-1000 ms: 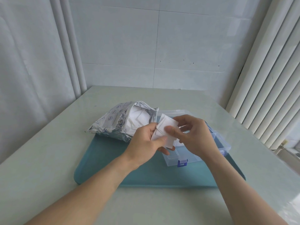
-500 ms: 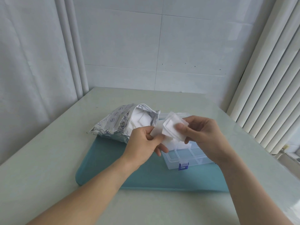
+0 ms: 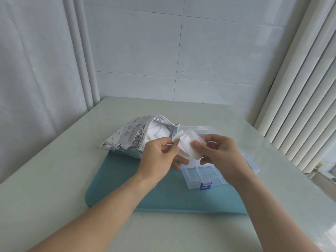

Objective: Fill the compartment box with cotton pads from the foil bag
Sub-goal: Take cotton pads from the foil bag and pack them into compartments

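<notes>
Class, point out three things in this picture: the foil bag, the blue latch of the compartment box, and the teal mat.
foil bag (image 3: 125,136): head view, printed side.
blue latch (image 3: 205,186): head view, its front face.
teal mat (image 3: 116,180): head view, bare left part.

The right hand (image 3: 221,153) and the small stack of cotton pads (image 3: 188,145) cover the rear compartments of the compartment box (image 3: 203,174); their contents cannot be told. The left hand (image 3: 160,157) hides the near lip of the foil bag (image 3: 127,137), whose printed marks are too small to read. How many pads the two grips share cannot be counted. Both forearms are cut by the lower edge.
</notes>
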Demonstrator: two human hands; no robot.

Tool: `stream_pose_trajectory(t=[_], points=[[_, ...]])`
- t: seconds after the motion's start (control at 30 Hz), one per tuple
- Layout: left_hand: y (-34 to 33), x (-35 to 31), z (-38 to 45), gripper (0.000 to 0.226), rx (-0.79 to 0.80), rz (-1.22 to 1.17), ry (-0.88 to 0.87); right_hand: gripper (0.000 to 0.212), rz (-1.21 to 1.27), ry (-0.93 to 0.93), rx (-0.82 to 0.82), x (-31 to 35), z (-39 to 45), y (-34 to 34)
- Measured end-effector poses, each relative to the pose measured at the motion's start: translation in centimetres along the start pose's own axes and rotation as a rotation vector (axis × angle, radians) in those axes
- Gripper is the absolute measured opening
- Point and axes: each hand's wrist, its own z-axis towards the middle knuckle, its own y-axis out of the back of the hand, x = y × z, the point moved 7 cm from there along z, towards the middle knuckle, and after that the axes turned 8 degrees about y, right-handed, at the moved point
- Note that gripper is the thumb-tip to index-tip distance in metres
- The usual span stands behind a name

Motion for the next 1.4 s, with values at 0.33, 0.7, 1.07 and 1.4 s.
stream_pose_trajectory(t=[0.33, 0.7, 1.07, 1.4], points=[[0.6, -0.1, 0.1, 0.008, -0.06, -0.06, 0.024, 0.016, 0.19, -0.014, -0.149, -0.3, -0.4, -0.7], [0.5, 0.4, 0.3, 0.008, -0.03, -0.15, 0.006, 0.014, 0.117, 0.101, -0.355, 0.9, -0.9, 0.5], [-1.7, -0.1, -0.1, 0.031, 0.203, -0.309, 0.031, 0.02, 0.017, 0.049, -0.329, 0.3, -1.5, -1.9], [-1.7, -0.1, -0.3, 0.034, 0.154, -0.256, 0.058, 0.006, -0.502, 0.113, -0.055, 1.7, -1.0, -2.1]])
